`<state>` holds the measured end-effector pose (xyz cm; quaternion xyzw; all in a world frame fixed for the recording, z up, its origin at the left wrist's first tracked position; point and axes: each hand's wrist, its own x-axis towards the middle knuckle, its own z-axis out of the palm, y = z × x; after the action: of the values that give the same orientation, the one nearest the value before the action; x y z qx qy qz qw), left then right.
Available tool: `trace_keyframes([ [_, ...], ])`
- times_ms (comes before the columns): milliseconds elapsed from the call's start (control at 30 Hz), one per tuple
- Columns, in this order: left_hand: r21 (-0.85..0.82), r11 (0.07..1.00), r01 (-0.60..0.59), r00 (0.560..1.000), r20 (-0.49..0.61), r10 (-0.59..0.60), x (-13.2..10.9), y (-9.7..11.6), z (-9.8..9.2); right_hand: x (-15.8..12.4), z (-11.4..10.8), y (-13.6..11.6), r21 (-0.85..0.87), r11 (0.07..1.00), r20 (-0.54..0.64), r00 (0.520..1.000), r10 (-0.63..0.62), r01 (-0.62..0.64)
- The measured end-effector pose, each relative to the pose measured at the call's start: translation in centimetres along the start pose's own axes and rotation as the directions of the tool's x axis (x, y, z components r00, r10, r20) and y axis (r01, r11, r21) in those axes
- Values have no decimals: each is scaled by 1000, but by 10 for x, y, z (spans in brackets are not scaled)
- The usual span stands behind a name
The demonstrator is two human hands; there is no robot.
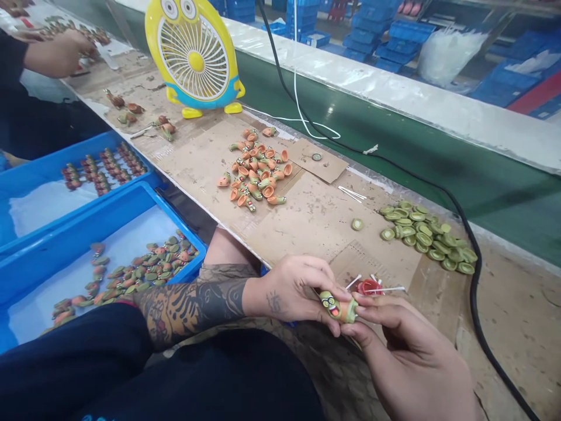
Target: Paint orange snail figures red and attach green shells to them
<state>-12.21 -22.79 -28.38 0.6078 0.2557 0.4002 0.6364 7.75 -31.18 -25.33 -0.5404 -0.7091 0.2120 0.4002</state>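
Left hand [289, 292] and right hand [414, 365] are closed on a toy figure [337, 308] at five o'clock, pinching it from both ends for steadiness. Orange parts [256, 169] lie grouped at twelve o'clock, green caps [423, 237] at three, apparently kept apart by type.

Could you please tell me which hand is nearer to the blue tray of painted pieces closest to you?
Left. The left hand sits just right of the blue tray in view, gripping the painted figure; the right hand lies farther right, beyond that figure.
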Motion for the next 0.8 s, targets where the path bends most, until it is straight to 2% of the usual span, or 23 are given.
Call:
trace_keyframes([
  [100,-20,997,70,998,13,-69,2,5,-1,0,3,1,3,1000,-6,1000,16,-16],
  [200,-256,948,191,978,-32,-205,-2,7,5,0,11,2,8,1000,-72,997,14,-13],
  [300,-580,761,291,919,-52,-391,-10,5,16,1,20,3,-76,996,-123,991,-61,52],
  [367,-691,651,314,888,-28,-458,-16,1,22,1,25,4,-142,986,-141,984,-107,87],
  [433,-715,613,335,874,-7,-487,-20,-2,25,2,29,3,-171,979,-142,981,-133,108],
  [533,-670,655,351,884,6,-468,-23,-4,20,2,29,0,-169,970,-91,978,-189,172],
  [600,-624,701,346,903,19,-428,-26,-2,9,-1,24,0,-164,966,-64,975,-213,200],
  [667,-580,756,304,919,-30,-393,-32,4,-14,-10,16,7,-172,974,-111,980,-167,147],
  [733,-530,825,197,909,-216,-356,-42,14,-50,-21,4,23,-166,985,-246,969,2,-44],
  [767,-501,856,130,879,-341,-333,-49,20,-73,-28,-2,34,-143,973,-322,938,128,-182],
  [800,-455,888,66,828,-472,-303,-57,25,-98,-34,-8,47,-89,942,-387,883,267,-324],
])
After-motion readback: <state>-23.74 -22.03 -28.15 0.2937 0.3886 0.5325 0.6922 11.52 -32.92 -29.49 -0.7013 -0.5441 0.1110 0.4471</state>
